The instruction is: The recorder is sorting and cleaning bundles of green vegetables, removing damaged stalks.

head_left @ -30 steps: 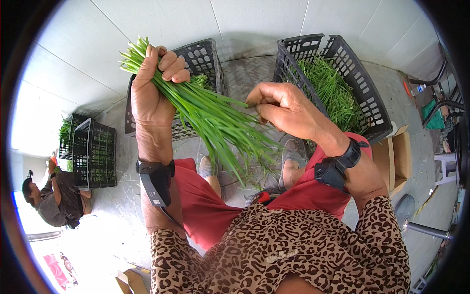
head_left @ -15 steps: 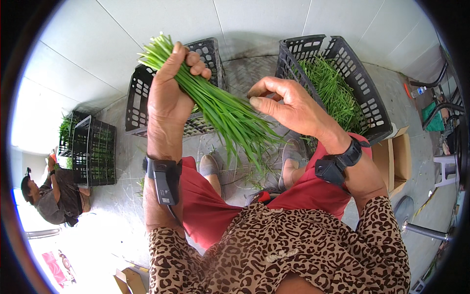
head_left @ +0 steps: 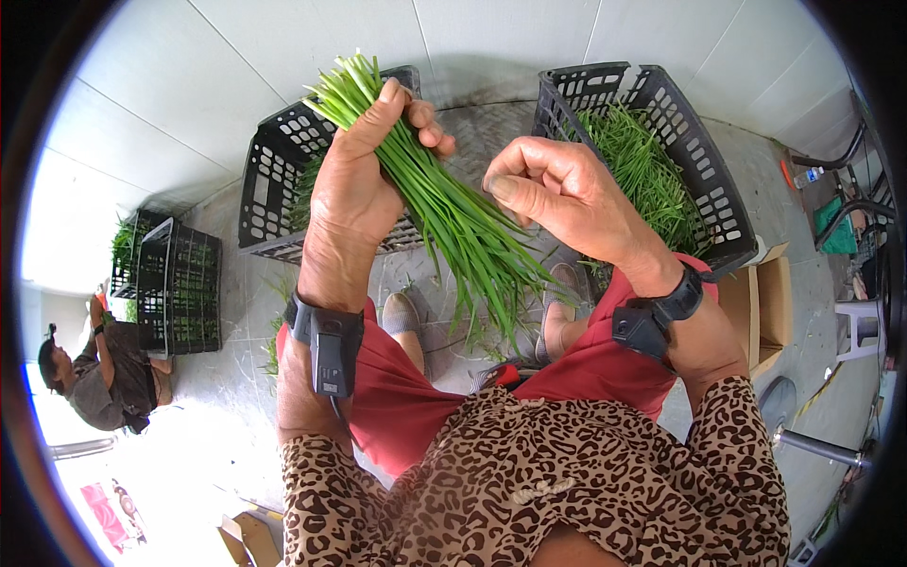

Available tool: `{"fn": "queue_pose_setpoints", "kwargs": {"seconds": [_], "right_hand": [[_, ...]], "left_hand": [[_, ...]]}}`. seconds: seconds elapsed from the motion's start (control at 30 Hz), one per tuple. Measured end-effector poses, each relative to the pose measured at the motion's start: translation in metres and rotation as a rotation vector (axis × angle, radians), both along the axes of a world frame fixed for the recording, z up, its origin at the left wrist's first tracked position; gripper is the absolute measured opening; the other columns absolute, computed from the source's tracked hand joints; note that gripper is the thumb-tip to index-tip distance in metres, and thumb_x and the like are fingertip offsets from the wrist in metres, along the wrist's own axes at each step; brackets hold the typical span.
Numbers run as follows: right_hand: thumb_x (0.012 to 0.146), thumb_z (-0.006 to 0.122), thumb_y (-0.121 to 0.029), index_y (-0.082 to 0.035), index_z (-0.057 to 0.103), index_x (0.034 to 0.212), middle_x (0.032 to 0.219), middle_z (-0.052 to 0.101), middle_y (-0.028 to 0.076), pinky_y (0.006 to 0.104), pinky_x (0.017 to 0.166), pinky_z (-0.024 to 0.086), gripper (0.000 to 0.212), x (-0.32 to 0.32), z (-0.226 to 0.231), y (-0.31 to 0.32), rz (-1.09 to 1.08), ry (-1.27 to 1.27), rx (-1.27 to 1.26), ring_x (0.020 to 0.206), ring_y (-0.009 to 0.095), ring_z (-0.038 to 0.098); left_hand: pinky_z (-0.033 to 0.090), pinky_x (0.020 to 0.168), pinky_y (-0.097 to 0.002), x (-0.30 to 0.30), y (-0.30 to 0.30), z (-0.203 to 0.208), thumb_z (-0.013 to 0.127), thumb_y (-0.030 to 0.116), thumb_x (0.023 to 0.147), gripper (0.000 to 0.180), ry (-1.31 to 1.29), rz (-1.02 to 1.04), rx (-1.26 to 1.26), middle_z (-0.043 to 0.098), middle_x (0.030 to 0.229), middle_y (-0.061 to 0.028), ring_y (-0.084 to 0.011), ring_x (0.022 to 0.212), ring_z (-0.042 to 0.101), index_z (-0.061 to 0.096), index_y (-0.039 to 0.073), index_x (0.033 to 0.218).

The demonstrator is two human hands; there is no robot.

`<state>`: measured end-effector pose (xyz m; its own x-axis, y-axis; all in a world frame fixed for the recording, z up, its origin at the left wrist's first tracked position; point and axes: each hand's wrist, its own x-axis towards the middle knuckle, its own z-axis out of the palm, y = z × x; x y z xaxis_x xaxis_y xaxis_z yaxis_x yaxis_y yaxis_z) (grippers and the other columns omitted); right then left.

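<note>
A bunch of garlic chives (head_left: 465, 225) slants across the middle, its pale cut ends at the upper left and its green leaf tips hanging toward the floor. My left hand (head_left: 367, 175) is wrapped round it near the pale ends. Just right of the leaves is my right hand (head_left: 574, 201), thumb and fingers pinched together; whether they hold a thin leaf is too small to tell. Behind the bunch stands a black plastic crate (head_left: 267, 194) with some greens inside. A second black crate (head_left: 710, 175), on the right, holds a heap of loose chives (head_left: 642, 170).
Leaf scraps lie on the grey floor between my shoes (head_left: 402, 314). A cardboard box (head_left: 773, 302) stands right of my knee. At far left, another person (head_left: 113, 378) sits near stacked black crates (head_left: 194, 283) with greens. A white wall (head_left: 510, 38) runs behind the crates.
My left hand has shifted right and slightly up with the chives, and the bunch hangs a little steeper. My right hand's fingers have curled in from a looser, more stretched shape.
</note>
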<state>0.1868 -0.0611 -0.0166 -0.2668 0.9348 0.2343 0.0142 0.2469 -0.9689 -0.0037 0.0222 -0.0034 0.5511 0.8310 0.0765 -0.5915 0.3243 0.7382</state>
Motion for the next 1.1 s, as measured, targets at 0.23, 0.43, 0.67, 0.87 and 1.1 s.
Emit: {"fn": "queue_pose_setpoints", "kwargs": {"seconds": [0.23, 0.43, 0.67, 0.87, 1.1], "right_hand": [[0.083, 0.069, -0.029, -0.001, 0.06, 0.078, 0.06, 0.052, -0.002, 0.0241, 0.05, 0.036, 0.029, 0.003, 0.003, -0.005, 0.188, -0.198, -0.002, 0.056, 0.005, 0.044], [0.082, 0.067, -0.018, 0.0, 0.059, 0.08, 0.063, 0.056, 0.003, 0.0262, 0.051, 0.039, 0.019, -0.002, 0.001, -0.006, 0.145, -0.309, 0.124, 0.055, 0.009, 0.049], [0.089, 0.06, -0.02, -0.002, 0.06, 0.082, 0.065, 0.052, -0.004, 0.0203, 0.051, 0.035, 0.018, 0.011, 0.007, -0.001, 0.214, -0.057, -0.088, 0.056, 0.003, 0.044], [0.089, 0.06, -0.018, -0.002, 0.057, 0.082, 0.067, 0.051, -0.003, 0.0193, 0.052, 0.036, 0.018, 0.017, 0.009, 0.001, 0.198, 0.179, -0.187, 0.058, 0.004, 0.045], [0.09, 0.058, -0.026, -0.002, 0.057, 0.085, 0.072, 0.054, -0.001, 0.0195, 0.057, 0.038, 0.025, 0.017, 0.005, 0.005, 0.151, 0.183, -0.107, 0.063, 0.006, 0.048]], "left_hand": [[0.044, 0.076, -0.0331, -0.008, 0.004, 0.001, 0.053, 0.022, 0.093, 0.016, -0.091, -0.036, 0.012, 0.046, 0.081, -0.0028, -0.0143, 0.073, 0.046, 0.051, 0.006, 0.091], [0.043, 0.076, -0.0328, -0.009, 0.003, 0.005, 0.053, 0.021, 0.093, 0.016, -0.111, -0.025, -0.004, 0.044, 0.081, -0.0027, -0.0142, 0.073, 0.045, 0.051, 0.005, 0.091], [0.043, 0.075, -0.0321, -0.011, 0.006, 0.003, 0.053, 0.021, 0.093, 0.016, -0.143, -0.028, -0.035, 0.044, 0.08, -0.0027, -0.0138, 0.072, 0.045, 0.051, 0.005, 0.091], [0.043, 0.075, -0.0322, -0.011, 0.005, 0.003, 0.053, 0.021, 0.093, 0.016, -0.102, -0.006, -0.075, 0.044, 0.081, -0.0029, -0.0138, 0.071, 0.045, 0.051, 0.005, 0.091], [0.043, 0.074, -0.0324, -0.009, 0.006, -0.001, 0.053, 0.021, 0.093, 0.014, -0.062, -0.006, -0.058, 0.046, 0.081, -0.0033, -0.0142, 0.071, 0.045, 0.05, 0.007, 0.09]]}}
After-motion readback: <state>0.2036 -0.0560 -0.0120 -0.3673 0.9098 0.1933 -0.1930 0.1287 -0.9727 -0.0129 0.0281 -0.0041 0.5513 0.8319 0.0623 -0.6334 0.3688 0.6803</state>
